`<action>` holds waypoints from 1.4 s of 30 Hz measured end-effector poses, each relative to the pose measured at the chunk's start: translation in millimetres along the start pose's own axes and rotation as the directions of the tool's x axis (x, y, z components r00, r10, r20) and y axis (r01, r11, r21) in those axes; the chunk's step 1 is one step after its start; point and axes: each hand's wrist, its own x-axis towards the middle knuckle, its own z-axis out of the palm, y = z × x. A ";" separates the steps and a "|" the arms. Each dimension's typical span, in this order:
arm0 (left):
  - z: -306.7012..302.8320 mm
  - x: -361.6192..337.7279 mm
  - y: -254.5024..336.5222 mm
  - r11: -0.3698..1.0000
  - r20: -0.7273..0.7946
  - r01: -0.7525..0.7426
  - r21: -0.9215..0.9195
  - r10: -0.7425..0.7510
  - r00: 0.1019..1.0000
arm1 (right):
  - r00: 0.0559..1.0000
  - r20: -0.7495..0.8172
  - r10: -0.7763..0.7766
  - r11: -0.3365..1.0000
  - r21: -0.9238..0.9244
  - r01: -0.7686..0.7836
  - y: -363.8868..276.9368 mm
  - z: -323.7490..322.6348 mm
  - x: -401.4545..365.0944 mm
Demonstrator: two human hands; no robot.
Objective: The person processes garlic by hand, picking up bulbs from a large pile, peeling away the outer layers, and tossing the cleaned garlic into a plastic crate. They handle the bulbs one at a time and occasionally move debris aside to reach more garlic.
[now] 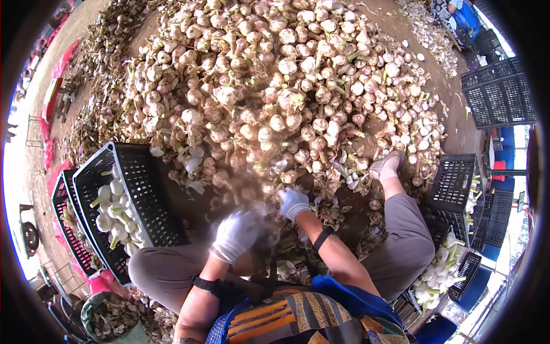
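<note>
Garlic bulbs (288,67) lie heaped, stems (356,55) pointing variously.

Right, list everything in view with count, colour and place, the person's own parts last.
Garlic heap: uncountable bulbs, off-white and purplish, ground ahead
Loose skins: many, pale to brown, around the heap
Left crates: at least two, black, left
White garlic: many, in crates on both sides
Right crates: several, black, right
Sack: one, green, lower left
Pink sheeting: several stretches, left
Another person: one, blue clothing, top right
Patterned garment: one, orange and grey, bottom centre
Wristbands: two, black, one per wrist
Shoe: one visible, brownish, heap's near edge
Legs: two, grey trousers, either side
Left hand: one, white glove, blurred, lower centre
Right hand: one, white glove, near the heap
</note>
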 end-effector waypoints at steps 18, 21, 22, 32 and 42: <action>-6.5 2.4 11.0 0.359 -0.104 -0.042 -0.932 -0.154 0.983 | 0.975 -0.126 0.185 0.827 0.555 -0.086 -41.7 -119.0 -51.7; 4.6 4.4 7.3 0.426 -0.215 -0.147 -0.893 -0.116 0.970 | 0.989 0.072 0.128 -0.263 0.964 -0.036 -44.9 -70.9 -42.4; 2.1 3.9 13.1 0.426 -0.217 -0.152 -0.892 -0.108 0.970 | 0.982 0.113 0.150 -0.242 0.967 -0.074 -66.8 -102.7 -51.1; -19.5 -10.1 42.1 0.876 -0.347 -0.222 -0.428 0.067 0.935 | 0.957 0.139 0.255 -0.352 0.935 -0.042 -81.8 -114.9 -50.3; -20.7 -9.2 37.1 0.914 -0.486 -0.294 -0.280 0.129 0.865 | 0.957 -0.132 0.258 -0.295 0.932 0.209 -84.2 -108.9 -52.7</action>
